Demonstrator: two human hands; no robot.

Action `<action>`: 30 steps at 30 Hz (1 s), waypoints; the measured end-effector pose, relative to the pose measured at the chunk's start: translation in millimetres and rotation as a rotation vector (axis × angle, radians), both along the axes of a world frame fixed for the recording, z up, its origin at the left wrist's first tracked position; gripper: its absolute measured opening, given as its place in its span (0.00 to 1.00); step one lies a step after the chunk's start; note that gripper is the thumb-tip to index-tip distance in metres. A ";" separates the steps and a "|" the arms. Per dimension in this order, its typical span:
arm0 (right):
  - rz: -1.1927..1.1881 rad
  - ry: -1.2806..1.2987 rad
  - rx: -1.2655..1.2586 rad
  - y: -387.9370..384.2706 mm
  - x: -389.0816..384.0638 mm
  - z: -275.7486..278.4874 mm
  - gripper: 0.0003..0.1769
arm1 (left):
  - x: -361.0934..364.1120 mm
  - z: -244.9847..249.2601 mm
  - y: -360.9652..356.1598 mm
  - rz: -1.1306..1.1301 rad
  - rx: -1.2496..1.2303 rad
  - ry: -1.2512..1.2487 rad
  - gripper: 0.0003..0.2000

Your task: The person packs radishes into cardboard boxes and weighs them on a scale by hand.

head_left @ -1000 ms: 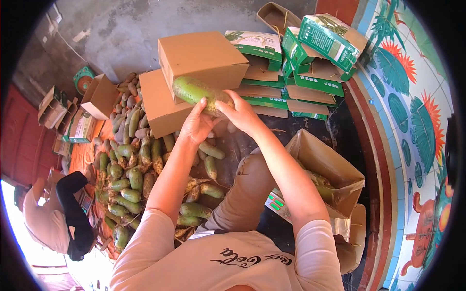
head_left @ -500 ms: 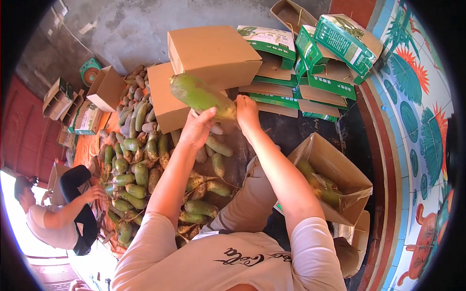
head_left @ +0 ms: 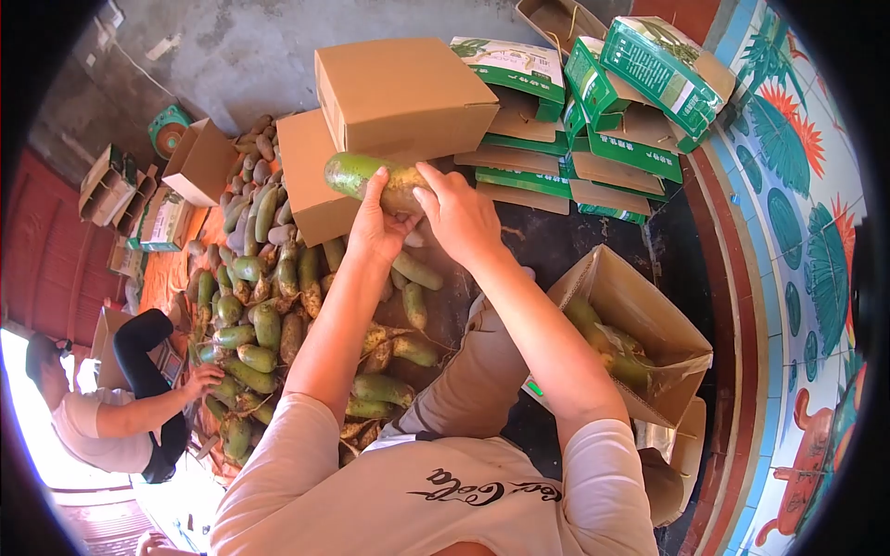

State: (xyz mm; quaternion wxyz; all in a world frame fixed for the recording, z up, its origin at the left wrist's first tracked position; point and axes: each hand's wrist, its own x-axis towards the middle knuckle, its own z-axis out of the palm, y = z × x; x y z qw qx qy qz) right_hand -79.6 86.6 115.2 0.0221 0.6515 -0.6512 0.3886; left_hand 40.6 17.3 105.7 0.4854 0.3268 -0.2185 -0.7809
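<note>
- My knee (head_left: 477,371) juts out just below my forearms, trouser leg bent over dark ground.
- To my right, an open box (head_left: 640,310) stands tilted, several long green roots lying inside it; a lined bag edge curls at its near corner.
- To my left, a pile (head_left: 264,320) of green and brown roots spreads across an orange sheet, reaching almost to my knee.
- At the pile's far left edge a person (head_left: 97,426) crouches, one hand (head_left: 206,378) down among the roots.
- My left hand (head_left: 375,227) wraps the radish (head_left: 357,171) from beneath, fingers closed round its thick middle.
- My right hand (head_left: 459,218) grips the radish's pale end, fingertips pinched on it from above.
- The radish is held in the air, nearly level, above the pile's inner edge and in front of the cartons (head_left: 399,88). It is stout and blunt, glossy green at the free end, fading to dull brown-white where my hands cover it.
- The two plain cartons sit stacked, closed, directly behind the radish.
- Right of them, green boxes (head_left: 593,111) lie in a loose heap, some flattened, some folded up.
- A painted wall (head_left: 807,232) with fan-shaped leaves curves along the far right.
</note>
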 end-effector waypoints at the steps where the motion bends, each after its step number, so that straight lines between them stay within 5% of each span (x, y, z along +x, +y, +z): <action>1: -0.010 0.027 0.023 -0.1 0.5 4.5 0.21 | -0.8 3.8 3.0 0.006 0.010 0.016 0.26; 5: -0.096 0.067 0.023 -5.6 4.3 11.3 0.15 | -5.6 4.7 4.5 0.040 0.027 0.012 0.27; 14: -0.147 -0.454 -0.099 -32.9 -34.4 -36.5 0.09 | -2.5 -21.4 -8.1 0.007 -0.188 -0.040 0.26; 15: -0.167 -0.278 -0.226 -32.7 -39.6 -32.8 0.10 | -1.0 -18.1 -8.7 -0.022 -0.234 -0.033 0.26; 18: -0.118 -0.170 0.099 -19.0 -58.9 -12.1 0.13 | -3.3 -10.0 -5.8 -0.039 -0.337 -0.081 0.26; 19: -0.096 -0.250 0.202 -15.3 -61.2 -1.1 0.17 | -5.5 -9.1 -6.2 -0.039 -0.343 -0.106 0.26; 22: 0.135 -0.323 -0.008 -10.9 -51.0 -11.5 0.23 | -12.9 -9.2 -5.7 -0.050 -0.339 -0.138 0.27; 24: 0.128 -0.354 0.192 -0.4 -43.3 -4.5 0.31 | -22.0 -8.7 -6.8 -0.090 -0.321 -0.098 0.27; 30: 0.179 -0.719 0.224 -3.5 -59.6 -19.3 0.33 | -51.7 -4.6 10.4 -0.158 -0.540 -0.292 0.31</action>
